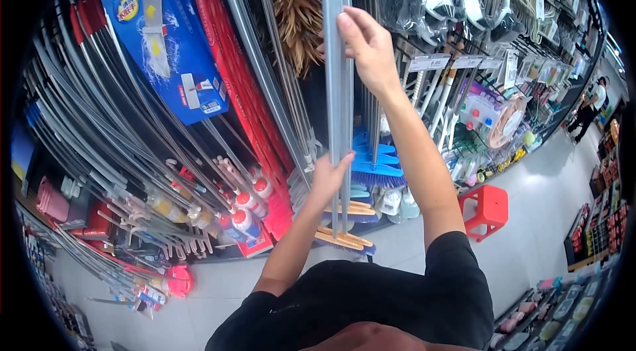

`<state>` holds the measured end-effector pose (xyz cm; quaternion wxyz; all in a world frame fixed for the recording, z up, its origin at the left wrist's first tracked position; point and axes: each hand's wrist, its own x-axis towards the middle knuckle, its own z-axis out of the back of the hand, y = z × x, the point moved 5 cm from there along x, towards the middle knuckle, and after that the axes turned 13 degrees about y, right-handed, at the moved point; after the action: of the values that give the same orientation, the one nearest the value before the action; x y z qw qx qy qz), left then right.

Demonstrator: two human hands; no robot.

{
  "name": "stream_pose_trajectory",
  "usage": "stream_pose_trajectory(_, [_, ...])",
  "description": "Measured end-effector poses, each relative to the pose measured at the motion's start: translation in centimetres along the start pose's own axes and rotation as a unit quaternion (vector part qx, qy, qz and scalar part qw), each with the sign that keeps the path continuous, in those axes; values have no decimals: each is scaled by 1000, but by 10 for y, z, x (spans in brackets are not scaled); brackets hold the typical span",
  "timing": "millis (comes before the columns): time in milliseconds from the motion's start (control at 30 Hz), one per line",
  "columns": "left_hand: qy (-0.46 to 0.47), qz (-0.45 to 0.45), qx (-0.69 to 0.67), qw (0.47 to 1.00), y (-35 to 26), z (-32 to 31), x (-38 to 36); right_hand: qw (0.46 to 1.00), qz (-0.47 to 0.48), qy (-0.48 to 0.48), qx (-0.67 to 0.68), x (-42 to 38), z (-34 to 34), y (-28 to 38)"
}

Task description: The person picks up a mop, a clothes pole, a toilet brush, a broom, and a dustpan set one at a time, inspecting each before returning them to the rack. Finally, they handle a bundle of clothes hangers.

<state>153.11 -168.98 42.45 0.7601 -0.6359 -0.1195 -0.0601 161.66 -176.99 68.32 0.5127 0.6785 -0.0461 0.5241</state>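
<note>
Two upright grey broom handles (336, 99) stand close together in front of me. At their lower ends are wooden broom heads (346, 238) with dark bluish bristles. High up, my right hand (368, 46) is closed around the handles, thumb in front and the other fingers partly hidden behind. Lower down, my left hand (328, 178) grips the same handles from the left side. A blue broom (376, 160) with purple bristles hangs just right of the handles. Close to their upper left is a brown feather duster (295, 9).
Racked poles (126, 106), a blue mop package (162, 33) and red-wrapped poles (228, 53) crowd the left. Red-capped bottles (245, 222) stand below. Wrapped white ladles (474, 9) hang at upper right. A red stool (483, 212) is on the floor; a person (589, 109) stands down the aisle.
</note>
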Motion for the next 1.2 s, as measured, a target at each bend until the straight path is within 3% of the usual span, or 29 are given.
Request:
stream_pose_trajectory(67, [-4,-7,-8,1000,3,-6,15,999,11,-43,-3,6,12,-6])
stream_pose_trajectory(133, [34,-12,-26,999,17,-11,30,994,-10,-47,-100,9,19,-10])
stream_pose_trajectory(267, [68,-5,-6,998,13,-18,42,996,41,-67,-40,8,15,6])
stream_pose_trajectory(333, [30,-35,1,999,12,-22,49,991,76,-82,-80,12,15,8])
stream_pose_trajectory(433, [-42,-53,33,997,17,-24,65,991,52,-96,-82,18,23,13])
stream_pose_trajectory(600, [-74,-71,82,991,6,-24,76,992,46,-87,-78,25,30,7])
stream_pose_trajectory(800, [-62,-16,91,994,-14,-31,66,986,57,-108,-118,18,33,8])
stream_pose_trajectory(1033, [-43,-10,80,996,-26,-28,70,976,47,-129,-168,25,39,14])
stream_pose_trajectory(1133, [-53,-58,66,995,-18,-24,79,965,43,-136,-222,30,40,12])
stream_pose_trajectory(1200, [-34,-29,94,995,-8,-20,89,955,59,-140,-253,34,40,9])
